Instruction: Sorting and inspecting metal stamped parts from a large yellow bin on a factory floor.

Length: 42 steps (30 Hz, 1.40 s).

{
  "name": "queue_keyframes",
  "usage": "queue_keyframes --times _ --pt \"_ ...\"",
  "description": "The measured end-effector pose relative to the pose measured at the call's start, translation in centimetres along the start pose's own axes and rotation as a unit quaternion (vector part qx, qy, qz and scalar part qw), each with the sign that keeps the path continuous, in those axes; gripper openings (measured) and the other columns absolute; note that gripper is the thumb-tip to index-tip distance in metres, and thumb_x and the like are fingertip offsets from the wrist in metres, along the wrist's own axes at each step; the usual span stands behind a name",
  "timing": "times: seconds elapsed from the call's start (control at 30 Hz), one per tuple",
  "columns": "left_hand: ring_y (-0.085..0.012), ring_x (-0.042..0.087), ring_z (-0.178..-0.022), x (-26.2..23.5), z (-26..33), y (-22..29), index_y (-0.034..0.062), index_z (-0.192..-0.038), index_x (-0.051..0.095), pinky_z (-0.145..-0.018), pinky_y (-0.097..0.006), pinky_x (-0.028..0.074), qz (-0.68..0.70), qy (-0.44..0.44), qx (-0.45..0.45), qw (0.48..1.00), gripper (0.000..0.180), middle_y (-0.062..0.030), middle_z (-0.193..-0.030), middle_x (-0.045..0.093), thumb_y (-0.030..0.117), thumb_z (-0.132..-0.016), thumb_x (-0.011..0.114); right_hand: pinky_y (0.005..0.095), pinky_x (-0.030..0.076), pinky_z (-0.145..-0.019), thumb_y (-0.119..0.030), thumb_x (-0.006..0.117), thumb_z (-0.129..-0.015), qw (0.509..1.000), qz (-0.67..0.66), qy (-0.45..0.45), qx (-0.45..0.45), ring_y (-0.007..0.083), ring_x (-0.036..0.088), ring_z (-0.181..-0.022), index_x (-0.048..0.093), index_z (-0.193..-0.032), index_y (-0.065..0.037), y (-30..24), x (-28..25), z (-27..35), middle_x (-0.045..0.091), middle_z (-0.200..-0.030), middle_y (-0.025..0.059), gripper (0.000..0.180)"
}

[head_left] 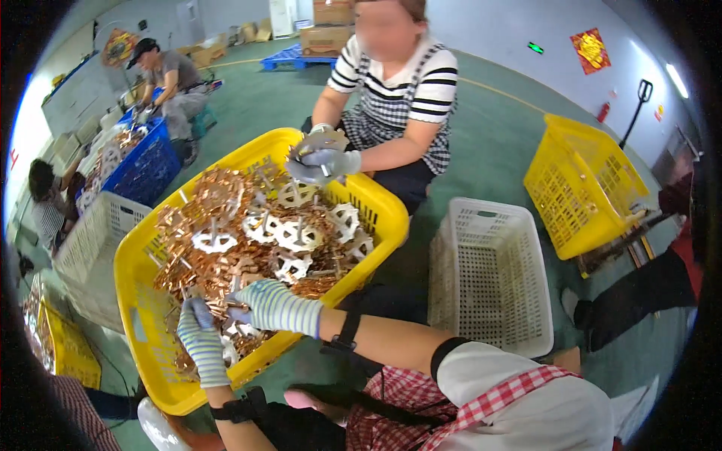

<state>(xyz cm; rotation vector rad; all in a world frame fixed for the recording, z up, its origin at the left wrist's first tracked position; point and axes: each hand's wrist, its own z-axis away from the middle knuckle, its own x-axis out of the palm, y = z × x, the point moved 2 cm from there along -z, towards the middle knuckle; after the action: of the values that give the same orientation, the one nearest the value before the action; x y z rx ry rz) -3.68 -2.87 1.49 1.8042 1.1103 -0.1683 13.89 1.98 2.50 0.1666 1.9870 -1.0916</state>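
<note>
Left hand [203, 342] and right hand [274, 307], both in striped gloves, pinch together on a copper-coloured stamped part [219, 307] at 6 o'clock of the yellow basket [143, 259]. Judgement: grip close to the joint, twist cleanly, keep clear of sharp edges. Co-worker's gloved hands [323, 161] work at 12 o'clock.

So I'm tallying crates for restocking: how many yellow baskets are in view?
3: the big yellow basket of copper and white parts in the middle, a tilted yellow basket at right, and a partly cut-off one at lower left. Others may be hidden out of view.
</note>
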Motion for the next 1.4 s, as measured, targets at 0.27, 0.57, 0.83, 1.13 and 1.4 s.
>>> queue_keyframes --times 0.27,0.57,0.83,1.13,1.4 --pt "-0.0147 0.048 -0.071 0.1 0.5 2.7 -0.0044 -0.095 0.058 -0.066 -0.029 0.043 0.168 -0.076 -0.120 0.976 0.032 -0.0079 -0.081 0.059 0.027 -0.090 0.055 0.0380 0.048 -0.077 -0.033 0.062 -0.086 0.936 -0.159 0.315 0.003 0.0214 0.063 -0.083 0.060 -0.114 -0.003 3.1 -9.2 0.6 0.068 -0.090 0.0131 0.041" --pt "-0.0260 0.057 -0.101 0.4 -0.2 0.5 -0.0014 -0.124 0.049 -0.088 -0.038 0.046 0.094 0.008 -0.105 0.990 0.042 -0.0179 -0.113 0.058 0.012 -0.085 0.059 0.0374 0.048 -0.063 -0.021 0.063 -0.082 0.832 0.226 0.330 0.385 0.0338 0.062 -0.072 0.064 -0.098 -0.002 11.7 -25.2 28.0 0.063 -0.080 0.0192 0.025" --pt "-0.0226 0.059 -0.069 1.5 -0.2 0.7 0.0021 -0.120 0.054 -0.072 -0.034 0.050 0.075 -0.019 -0.053 0.996 0.042 -0.0169 -0.109 0.059 0.021 -0.084 0.062 0.0320 0.049 -0.078 -0.022 0.060 -0.084 0.895 0.322 0.188 0.244 0.0270 0.064 -0.088 0.063 -0.107 -0.003 6.6 -20.9 22.1 0.066 -0.097 0.0149 0.029" --pt "-0.0308 0.063 -0.080 2.4 -0.5 2.5 0.0026 -0.114 0.057 -0.076 -0.038 0.051 0.092 -0.074 -0.108 0.987 0.038 -0.0198 -0.107 0.059 0.025 -0.083 0.061 0.0363 0.051 -0.073 -0.032 0.052 -0.088 0.925 0.095 -0.369 0.007 0.0261 0.065 -0.083 0.060 -0.111 -0.002 8.2 -5.4 -1.5 0.066 -0.094 0.0157 0.039" --pt "-0.0358 0.055 -0.108 1.2 -0.7 1.7 0.0034 -0.116 0.055 -0.093 -0.041 0.043 0.072 -0.101 -0.114 0.986 0.040 -0.0201 -0.114 0.058 0.027 -0.084 0.058 0.0433 0.043 -0.093 -0.042 0.062 -0.080 0.746 0.288 -0.598 0.055 0.0345 0.054 -0.112 0.038 -0.140 -0.014 11.1 4.6 -2.6 0.052 -0.128 0.0220 0.070"
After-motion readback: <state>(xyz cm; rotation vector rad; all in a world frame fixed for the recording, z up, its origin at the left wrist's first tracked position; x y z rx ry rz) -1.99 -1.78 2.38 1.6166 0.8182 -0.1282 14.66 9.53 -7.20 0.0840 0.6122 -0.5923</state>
